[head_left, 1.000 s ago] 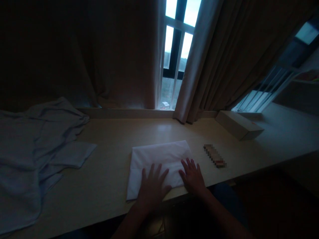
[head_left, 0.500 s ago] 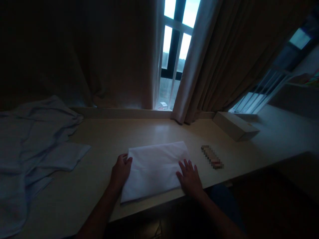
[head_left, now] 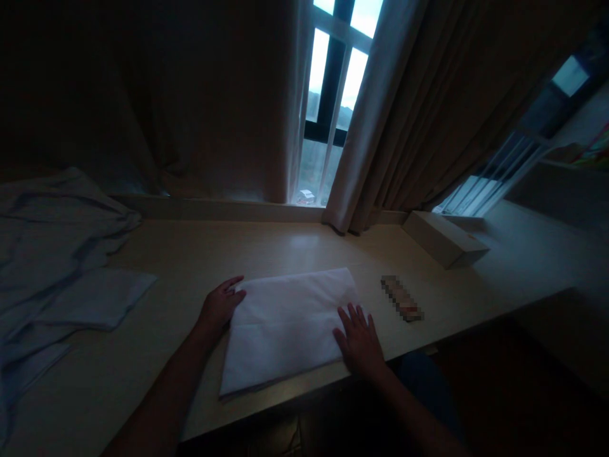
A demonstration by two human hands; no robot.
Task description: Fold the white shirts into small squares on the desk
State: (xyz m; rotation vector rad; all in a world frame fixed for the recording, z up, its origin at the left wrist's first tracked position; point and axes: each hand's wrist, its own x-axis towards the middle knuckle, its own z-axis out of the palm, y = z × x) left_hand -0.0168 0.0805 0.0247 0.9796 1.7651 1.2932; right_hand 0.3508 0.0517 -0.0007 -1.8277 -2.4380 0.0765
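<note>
A folded white cloth [head_left: 285, 333] lies flat near the front edge of the table, its lower layers just showing along the near side. At its far left corner rests my left hand [head_left: 221, 308], fingers stretched along the edge and thumb on the fabric. My right hand [head_left: 360, 339] lies palm down over the cloth's right edge with the fingers spread. Both hands touch the cloth without lifting it.
A heap of rumpled white cloth [head_left: 52, 235] covers the table's left end. To the right lie a pixelated flat item [head_left: 402, 298] and a long pale box [head_left: 445, 240]. Brown curtains [head_left: 361, 146] hang by the window behind the pale table [head_left: 214, 247].
My left hand has loosened from a pinch at the cloth's left edge to straighter fingers by the far corner. My right hand stays flat. The view has turned slightly.
</note>
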